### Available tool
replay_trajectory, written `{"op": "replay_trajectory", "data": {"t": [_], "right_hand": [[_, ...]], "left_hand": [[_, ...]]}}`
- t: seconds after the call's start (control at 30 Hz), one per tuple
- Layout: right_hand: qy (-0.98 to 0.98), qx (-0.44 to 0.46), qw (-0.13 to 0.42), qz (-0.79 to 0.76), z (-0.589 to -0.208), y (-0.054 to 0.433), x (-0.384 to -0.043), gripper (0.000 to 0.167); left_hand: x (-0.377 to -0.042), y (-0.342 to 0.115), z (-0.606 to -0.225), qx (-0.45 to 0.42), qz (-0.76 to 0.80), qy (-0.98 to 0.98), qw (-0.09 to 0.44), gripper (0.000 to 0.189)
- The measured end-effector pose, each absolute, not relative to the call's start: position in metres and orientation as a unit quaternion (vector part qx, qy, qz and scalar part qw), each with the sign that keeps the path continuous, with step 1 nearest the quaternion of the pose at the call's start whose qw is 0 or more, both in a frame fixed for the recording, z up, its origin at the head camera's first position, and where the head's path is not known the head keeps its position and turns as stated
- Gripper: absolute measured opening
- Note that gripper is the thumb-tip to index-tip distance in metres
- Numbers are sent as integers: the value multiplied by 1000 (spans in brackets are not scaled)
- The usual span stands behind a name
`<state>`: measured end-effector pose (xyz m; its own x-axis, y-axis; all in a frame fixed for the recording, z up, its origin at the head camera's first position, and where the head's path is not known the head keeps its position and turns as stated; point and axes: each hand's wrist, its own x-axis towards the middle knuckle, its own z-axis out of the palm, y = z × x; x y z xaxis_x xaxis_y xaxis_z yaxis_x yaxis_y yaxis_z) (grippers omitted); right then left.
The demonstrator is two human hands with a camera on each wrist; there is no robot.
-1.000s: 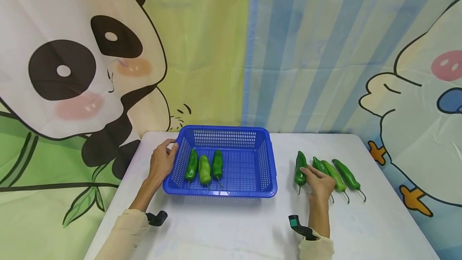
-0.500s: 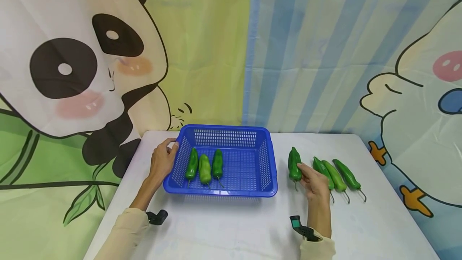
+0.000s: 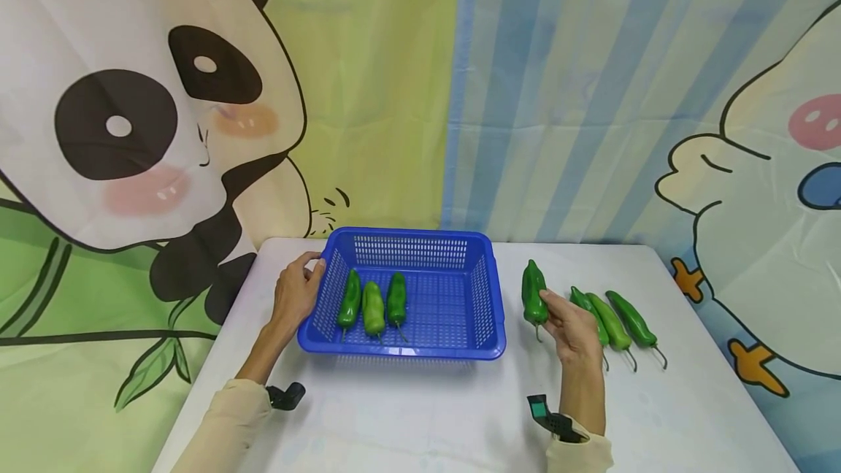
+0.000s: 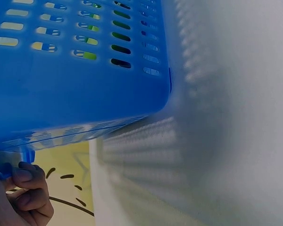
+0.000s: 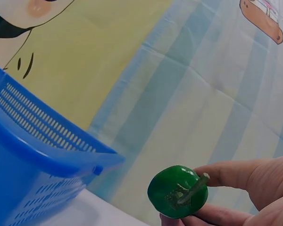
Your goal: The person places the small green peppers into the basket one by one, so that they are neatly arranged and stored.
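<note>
My left hand (image 3: 296,289) grips the left rim of a blue plastic basket (image 3: 420,353); in the left wrist view its curled fingers (image 4: 35,200) hook the rim. Inside the basket, toward the left, lie three green peppers side by side, the middle one (image 3: 373,309) lighter. To the right of the basket, my right hand (image 3: 573,323) pinches a dark green pepper (image 3: 534,290) between thumb and fingers. That pepper (image 5: 177,192) points its stem at the camera in the right wrist view. Three more peppers, one of them a light green pepper (image 3: 609,321), lie just right of this hand.
A white table (image 3: 420,414) bears the basket and the loose peppers. Behind it hangs a printed curtain (image 3: 552,93) with a panda and a white cartoon figure, close to the table's far edge.
My right hand has raised the dark green pepper off the table and brought it slightly left, toward the basket. The left hand and the basket have stayed in place.
</note>
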<state>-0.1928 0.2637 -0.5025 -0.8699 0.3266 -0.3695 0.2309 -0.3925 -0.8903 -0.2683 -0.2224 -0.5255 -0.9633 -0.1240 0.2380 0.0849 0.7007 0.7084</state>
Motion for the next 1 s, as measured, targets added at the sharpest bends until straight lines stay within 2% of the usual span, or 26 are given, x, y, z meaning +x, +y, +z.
{"op": "replay_trajectory", "data": {"t": [0.3,0.47,0.57,0.8,1.0], "right_hand": [[-550,-241,23,799,-489,254,-189,20],[-552,-232,17,801,-482,249,-190,8],[-552,-230,18,801,-478,245,-191,6],[-566,-215,8,796,-465,228,-198,61],[-569,-194,4,799,-460,210,-202,57]], "left_hand": [[-268,-223,-527,9,-385,-913,136,41],[-268,-223,-525,8,-384,-913,135,41],[-268,-223,-525,6,-382,-914,135,41],[-269,-223,-523,7,-382,-914,135,41],[-268,-223,-525,8,-383,-914,133,41]]}}
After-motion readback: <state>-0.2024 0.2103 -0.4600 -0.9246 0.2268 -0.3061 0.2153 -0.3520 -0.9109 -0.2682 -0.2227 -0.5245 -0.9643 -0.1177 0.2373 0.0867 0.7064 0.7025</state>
